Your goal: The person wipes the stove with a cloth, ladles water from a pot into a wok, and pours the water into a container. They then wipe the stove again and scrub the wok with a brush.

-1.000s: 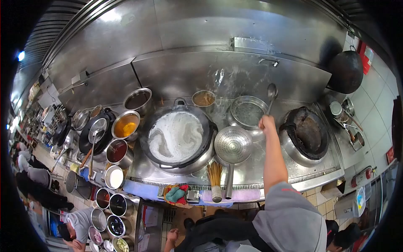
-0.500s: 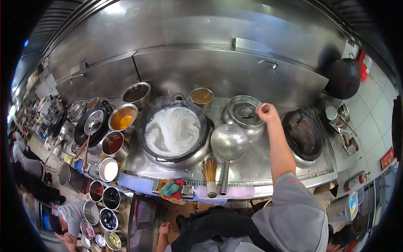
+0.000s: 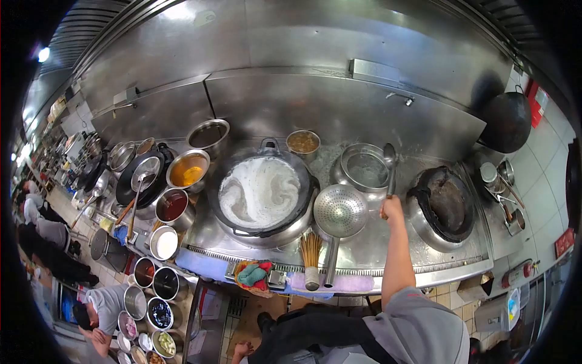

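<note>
Right hand closed around handle of ladle, ladle bowl up at 12 o'clock from the hand, over right rim of steel basin holding water. Left hand out of view. Strainer just at 9 o'clock of the hand, resting on the tabletop; big wok of white foamy liquid further at 9 o'clock, empty dark wok at 3 o'clock, small pot of brown sauce at 11 o'clock.
</note>
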`<state>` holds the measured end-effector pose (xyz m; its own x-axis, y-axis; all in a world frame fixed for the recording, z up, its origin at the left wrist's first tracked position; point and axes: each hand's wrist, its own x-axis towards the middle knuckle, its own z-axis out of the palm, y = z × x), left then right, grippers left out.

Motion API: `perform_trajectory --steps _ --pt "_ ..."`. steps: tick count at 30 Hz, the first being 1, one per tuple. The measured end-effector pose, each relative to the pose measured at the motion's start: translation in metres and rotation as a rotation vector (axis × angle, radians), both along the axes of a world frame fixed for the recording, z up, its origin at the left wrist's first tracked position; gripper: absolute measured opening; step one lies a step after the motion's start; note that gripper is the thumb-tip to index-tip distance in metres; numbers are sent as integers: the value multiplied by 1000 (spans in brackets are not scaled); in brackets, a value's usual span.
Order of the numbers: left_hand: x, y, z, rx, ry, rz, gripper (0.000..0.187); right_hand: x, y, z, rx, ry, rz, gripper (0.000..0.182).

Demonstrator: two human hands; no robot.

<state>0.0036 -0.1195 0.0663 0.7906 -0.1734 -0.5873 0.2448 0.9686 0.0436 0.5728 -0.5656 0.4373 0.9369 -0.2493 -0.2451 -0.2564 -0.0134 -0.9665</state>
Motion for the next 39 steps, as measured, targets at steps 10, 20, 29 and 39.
perform_trajectory --steps 10,20,29,39 --pt "85 10 61 1047 407 -309 9 82 -8 10 1300 222 -47 9" --pt "57 0 13 990 462 -480 14 135 -22 80 1577 -133 216 10" --pt "16 2 46 803 556 -442 24 22 24 -3 -98 -66 -28 25" --pt "56 13 62 1179 419 -410 17 78 -4 19 1348 190 -107 11"
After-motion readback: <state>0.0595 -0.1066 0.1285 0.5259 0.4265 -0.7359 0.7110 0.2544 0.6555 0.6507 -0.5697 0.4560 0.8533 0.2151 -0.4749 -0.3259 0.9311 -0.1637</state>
